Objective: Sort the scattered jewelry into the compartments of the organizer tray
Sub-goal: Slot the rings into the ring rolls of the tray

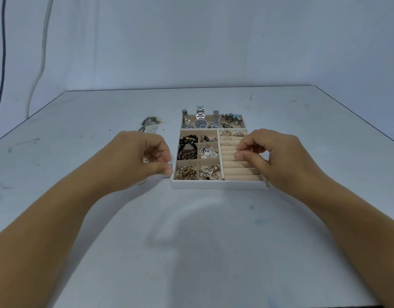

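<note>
Organizer tray (213, 185), white with beige lining, on a pale table (213, 241). Rear compartment — three watches (201, 122) and a charm bracelet (232, 120). Left compartments hold dark bead bracelets (187, 147), silver chains (208, 152), and gold-tone clasps and charms (187, 172). Right section — padded ring rolls (238, 172), with a few rings (227, 133) seated in the far rows. Right hand (273, 152) hovers over the rolls, thumb and forefinger pinching a thin ring (237, 154). Left hand (136, 156) sits just beside the tray's left wall, fingers curled; whether it holds anything cannot be told. Loose jewelry (150, 124) lies on the table left of the tray. Watch dial lettering is too small to read.
</note>
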